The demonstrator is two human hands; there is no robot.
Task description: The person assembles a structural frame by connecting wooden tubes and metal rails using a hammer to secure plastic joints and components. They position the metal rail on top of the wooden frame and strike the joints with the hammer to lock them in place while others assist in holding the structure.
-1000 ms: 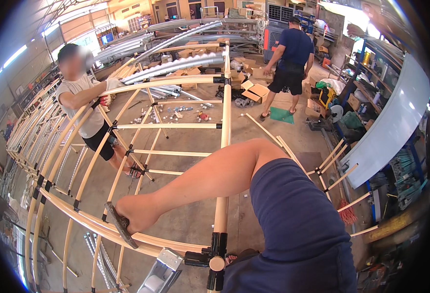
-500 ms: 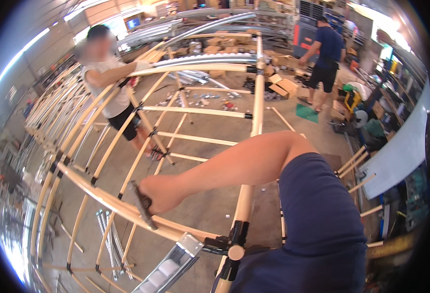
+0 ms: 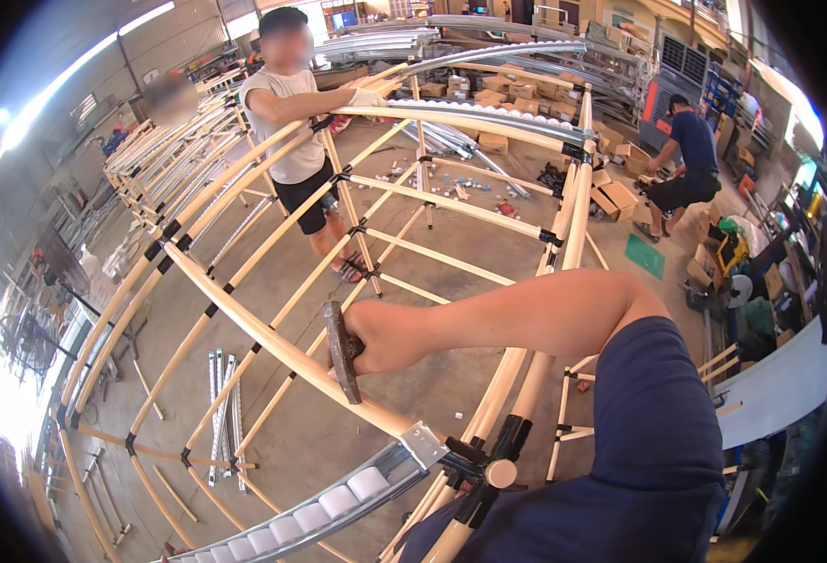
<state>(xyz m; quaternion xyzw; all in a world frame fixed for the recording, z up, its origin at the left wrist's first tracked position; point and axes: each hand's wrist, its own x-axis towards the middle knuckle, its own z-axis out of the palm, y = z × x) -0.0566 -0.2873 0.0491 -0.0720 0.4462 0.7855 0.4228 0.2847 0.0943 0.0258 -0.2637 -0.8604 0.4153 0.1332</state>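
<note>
My right hand (image 3: 385, 336) is closed round a hammer (image 3: 342, 355), its dark metal head upright and its handle mostly hidden by my fingers. The head's lower end is over a cream-coloured pipe (image 3: 273, 340) of a large frame; whether they touch I cannot tell. Close to me, a metal roller track (image 3: 422, 445) with white rollers runs toward the lower left from a black pipe joint (image 3: 512, 439). My left hand does not show clearly; a small skin-toned patch at the lower edge, by the track's far end, is too indistinct to tell.
Across the frame stands a co-worker (image 3: 287, 131) with a gloved hand on its far side. Another person (image 3: 690, 155) bends near cardboard boxes (image 3: 617, 197) at the right. Loose roller tracks (image 3: 226, 413) lie on the floor below the pipes.
The whole view has shifted, showing more of the near roller track. My right hand keeps the hammer, now held more upright. The person at the right has gone from standing to bending down.
</note>
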